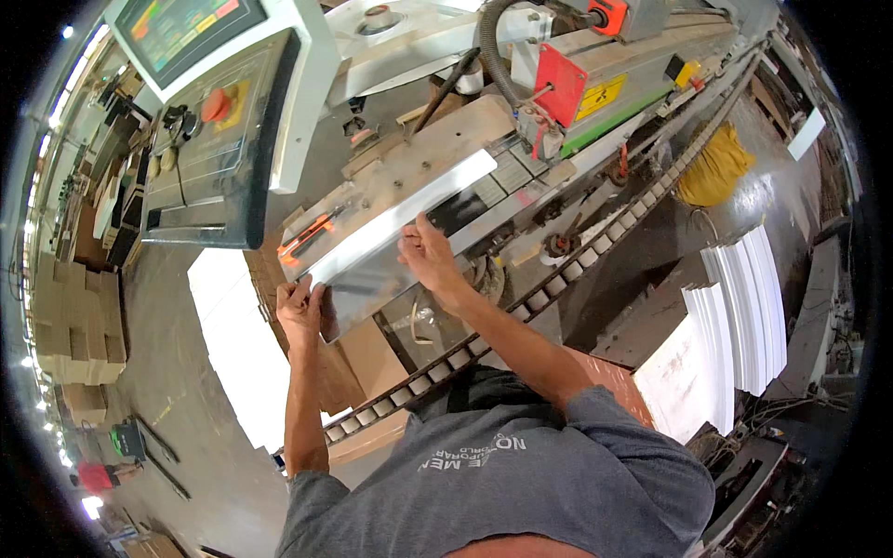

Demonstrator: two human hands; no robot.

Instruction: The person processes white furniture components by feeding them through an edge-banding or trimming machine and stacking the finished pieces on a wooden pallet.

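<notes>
A long, narrow white strip of board (400, 219) lies slantwise along the machine's bed, from near my left hand to the far right. My left hand (299, 312) is closed at the strip's near left end, thumb and fingers bent against it. Farther along, the curled fingers of my right hand (428, 256) meet the strip's near edge; their exact grip is partly hidden. Under and in front of my hands is a shiny metal plate (358, 279). Behind the strip, an orange and black utility knife (307, 236) rests on a dusty wooden surface.
A control panel with a red button (217, 105) overhangs the upper left. A roller track (537, 299) crosses between my body and the machine bed. White panels are stacked left (233, 325) and right (744, 307). A yellow sack (716, 167) sits on the floor.
</notes>
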